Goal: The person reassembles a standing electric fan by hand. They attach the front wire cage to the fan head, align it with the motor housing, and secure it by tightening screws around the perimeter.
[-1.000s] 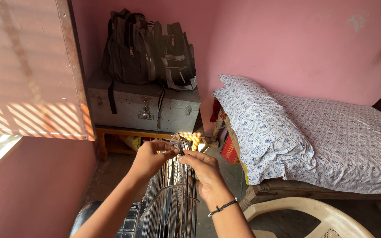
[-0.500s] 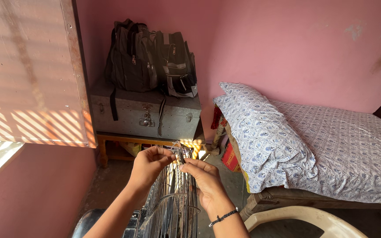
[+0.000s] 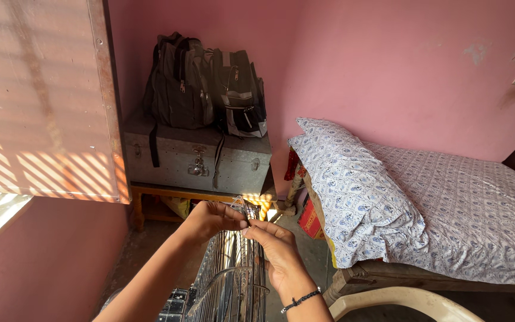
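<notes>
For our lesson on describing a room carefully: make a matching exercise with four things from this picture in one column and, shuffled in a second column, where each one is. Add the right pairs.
Things
1. backpacks
2. metal trunk
3. pillow
4. wire fan guard

Places
A. at the head of the bed
B. on top of the trunk
C. pinched at its top edge between the left hand and right hand
D. on a low wooden bench in the corner

Pairs: 1-B, 2-D, 3-A, 4-C
</notes>
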